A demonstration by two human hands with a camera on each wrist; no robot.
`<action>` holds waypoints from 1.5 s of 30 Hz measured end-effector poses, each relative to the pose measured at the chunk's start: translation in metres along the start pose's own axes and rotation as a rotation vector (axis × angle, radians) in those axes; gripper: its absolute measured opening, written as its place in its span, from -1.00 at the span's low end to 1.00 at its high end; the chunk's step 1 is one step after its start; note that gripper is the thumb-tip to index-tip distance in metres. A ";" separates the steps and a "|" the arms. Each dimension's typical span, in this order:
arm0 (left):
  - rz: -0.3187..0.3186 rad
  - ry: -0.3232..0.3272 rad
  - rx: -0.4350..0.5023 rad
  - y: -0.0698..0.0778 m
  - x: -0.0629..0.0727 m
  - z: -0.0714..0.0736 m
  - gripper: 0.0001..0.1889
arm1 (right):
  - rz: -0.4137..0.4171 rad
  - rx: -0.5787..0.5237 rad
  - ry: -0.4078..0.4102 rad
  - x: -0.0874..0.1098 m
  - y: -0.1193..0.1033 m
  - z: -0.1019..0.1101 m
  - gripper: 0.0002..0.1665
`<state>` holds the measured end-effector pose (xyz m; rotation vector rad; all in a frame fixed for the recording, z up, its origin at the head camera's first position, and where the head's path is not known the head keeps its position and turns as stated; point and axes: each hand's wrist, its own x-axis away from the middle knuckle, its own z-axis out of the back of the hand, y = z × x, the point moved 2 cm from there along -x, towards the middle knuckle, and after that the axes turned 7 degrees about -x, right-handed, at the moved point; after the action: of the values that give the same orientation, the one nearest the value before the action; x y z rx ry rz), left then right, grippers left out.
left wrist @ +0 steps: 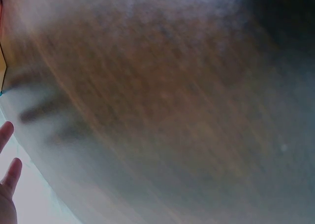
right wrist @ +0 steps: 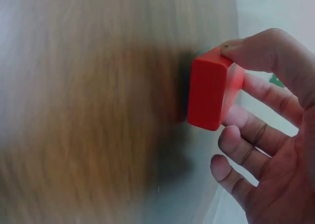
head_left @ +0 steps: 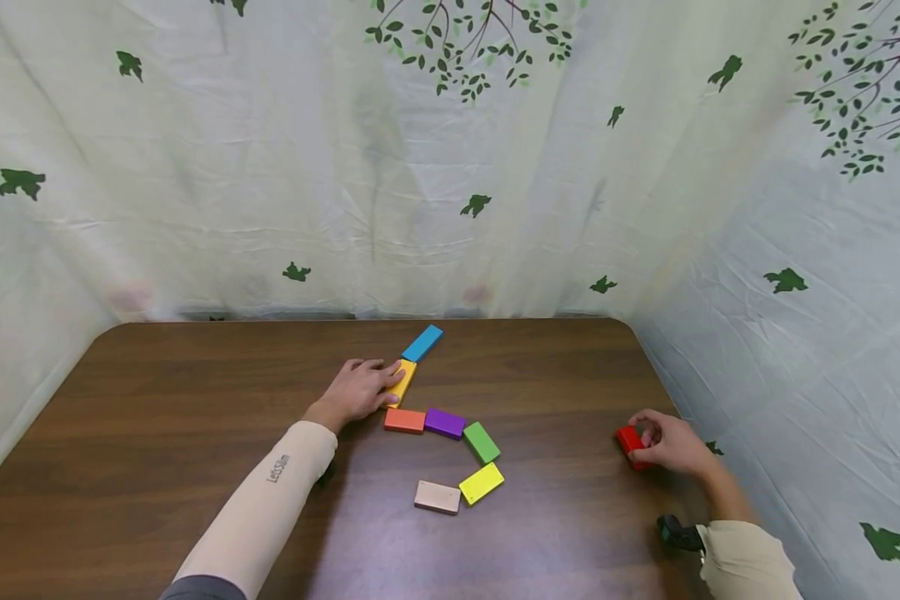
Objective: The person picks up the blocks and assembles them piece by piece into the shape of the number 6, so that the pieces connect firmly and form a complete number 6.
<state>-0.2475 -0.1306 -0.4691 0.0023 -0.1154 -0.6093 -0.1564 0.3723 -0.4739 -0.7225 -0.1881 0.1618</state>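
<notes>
My left hand (head_left: 358, 390) reaches over the table with its fingers spread. Its index finger and thumb touch a yellow-orange block (head_left: 408, 372), covering part of it. In the left wrist view, only two fingertips (left wrist: 12, 174) show at the left edge. Off to the right, my right hand (head_left: 671, 444) pinches a red block (right wrist: 206, 93) between thumb and fingers; the right wrist view shows the thumb on its upper edge. A blue block (head_left: 423, 342) lies beyond the yellow-orange one. An orange block (head_left: 404, 421) lies just on its near side.
From the orange block, a purple block (head_left: 445, 423), a green block (head_left: 482, 442), a yellow block (head_left: 482, 483) and a pale wood block (head_left: 437, 497) curve round on the brown table (head_left: 195, 467). White curtains (head_left: 270, 167) with leaf prints surround the table's back and sides.
</notes>
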 end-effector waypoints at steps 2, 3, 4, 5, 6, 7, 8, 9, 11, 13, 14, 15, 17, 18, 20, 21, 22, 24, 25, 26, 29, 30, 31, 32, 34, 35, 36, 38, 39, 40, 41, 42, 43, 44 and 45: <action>0.000 -0.001 -0.005 0.000 0.000 0.000 -0.41 | 0.012 -0.011 -0.007 -0.004 -0.004 -0.003 -0.49; 0.002 -0.003 -0.002 0.000 0.000 0.000 -0.40 | 0.019 -0.014 -0.011 -0.006 -0.007 -0.005 -0.49; 0.004 -0.005 0.000 0.000 0.000 0.000 -0.40 | 0.027 -0.015 -0.017 -0.009 -0.009 -0.006 -0.49; 0.006 -0.006 0.001 0.000 0.000 -0.001 -0.40 | 0.030 -0.018 -0.019 -0.011 -0.011 -0.008 -0.49; 0.006 -0.006 0.002 0.000 0.000 -0.001 -0.40 | 0.032 -0.022 -0.025 -0.014 -0.014 -0.010 -0.49; 0.004 -0.004 -0.002 0.000 -0.001 -0.001 -0.40 | 0.035 -0.026 -0.028 -0.017 -0.017 -0.011 -0.48; 0.006 -0.004 0.000 -0.001 -0.001 -0.002 -0.40 | 0.036 -0.029 -0.033 -0.020 -0.019 -0.013 -0.48; 0.009 -0.006 0.004 -0.001 -0.001 -0.002 -0.40 | 0.034 -0.034 -0.035 -0.022 -0.022 -0.015 -0.48; 0.010 -0.004 0.003 -0.001 -0.001 -0.002 -0.40 | 0.040 -0.039 -0.045 -0.028 -0.029 -0.018 -0.47; 0.009 -0.001 -0.002 -0.001 -0.001 -0.002 -0.41 | 0.052 -0.038 -0.052 -0.033 -0.035 -0.020 -0.47; 0.011 -0.003 0.002 0.000 -0.001 -0.002 -0.41 | 0.059 -0.038 -0.055 -0.035 -0.038 -0.022 -0.48; 0.011 -0.002 0.002 0.000 -0.001 -0.002 -0.41 | 0.067 -0.040 -0.059 -0.037 -0.041 -0.023 -0.48; 0.007 0.001 0.002 0.000 0.000 -0.001 -0.41 | 0.089 -0.040 -0.067 -0.042 -0.048 -0.026 -0.49; 0.006 0.003 0.000 0.000 0.000 -0.001 -0.41 | 0.096 -0.042 -0.071 -0.044 -0.051 -0.027 -0.50; 0.009 -0.003 0.008 0.000 0.000 -0.001 -0.41 | 0.108 -0.047 -0.078 -0.048 -0.056 -0.030 -0.50; 0.006 0.000 0.004 0.000 0.000 -0.001 -0.42 | 0.113 -0.045 -0.082 -0.050 -0.059 -0.032 -0.50; 0.007 -0.001 0.006 0.000 0.000 -0.001 -0.42 | 0.119 -0.044 -0.085 -0.052 -0.061 -0.033 -0.51; 0.005 0.000 0.006 0.000 0.000 -0.002 -0.42 | 0.136 -0.041 -0.095 -0.056 -0.066 -0.036 -0.51; 0.005 -0.001 0.008 0.000 0.000 -0.002 -0.42 | 0.147 -0.037 -0.099 -0.058 -0.069 -0.038 -0.51; 0.004 0.001 0.008 0.000 0.000 -0.002 -0.42 | 0.160 -0.034 -0.103 -0.060 -0.071 -0.039 -0.51; -0.001 0.007 0.003 0.000 0.000 -0.002 -0.42 | 0.193 -0.020 -0.116 -0.067 -0.079 -0.042 -0.52; 0.000 0.005 0.004 0.000 0.000 -0.002 -0.42 | 0.197 -0.017 -0.120 -0.069 -0.082 -0.043 -0.52; -0.002 0.005 0.002 0.000 0.000 -0.002 -0.41 | 0.200 -0.015 -0.124 -0.071 -0.085 -0.043 -0.53; -0.003 0.006 -0.001 0.000 0.000 -0.002 -0.41 | 0.205 -0.013 -0.130 -0.072 -0.089 -0.044 -0.53; -0.006 0.006 -0.003 0.000 0.000 -0.001 -0.41 | 0.206 -0.015 -0.152 -0.075 -0.096 -0.046 -0.53; -0.007 0.006 -0.004 0.000 0.000 -0.002 -0.41 | 0.206 -0.017 -0.162 -0.077 -0.100 -0.047 -0.54; -0.006 0.006 -0.003 0.000 0.000 -0.002 -0.41 | 0.206 -0.018 -0.171 -0.079 -0.104 -0.048 -0.54; -0.005 0.008 -0.001 0.000 0.001 -0.001 -0.41 | 0.215 -0.022 -0.196 -0.082 -0.111 -0.051 -0.54; -0.004 0.007 0.001 0.000 0.001 -0.001 -0.41 | 0.214 -0.024 -0.206 -0.083 -0.114 -0.052 -0.54; -0.002 0.007 0.002 0.000 0.001 -0.001 -0.41 | 0.215 -0.026 -0.214 -0.085 -0.117 -0.054 -0.54; -0.001 0.006 0.001 0.000 0.002 -0.001 -0.41 | 0.221 -0.028 -0.225 -0.086 -0.119 -0.056 -0.54; 0.000 0.005 0.001 0.000 0.002 -0.001 -0.41 | 0.226 -0.029 -0.236 -0.088 -0.121 -0.057 -0.54; 0.000 0.005 -0.001 0.000 0.002 -0.001 -0.41 | 0.230 -0.031 -0.247 -0.089 -0.123 -0.059 -0.54; 0.000 0.004 -0.001 0.000 0.002 -0.001 -0.41 | 0.237 -0.031 -0.258 -0.091 -0.125 -0.061 -0.54; -0.001 0.004 -0.004 0.000 0.001 -0.001 -0.41 | 0.246 -0.032 -0.269 -0.093 -0.127 -0.063 -0.54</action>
<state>-0.2462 -0.1315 -0.4702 -0.0007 -0.1105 -0.6108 -0.2217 0.2190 -0.4457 -0.7534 -0.3585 0.4926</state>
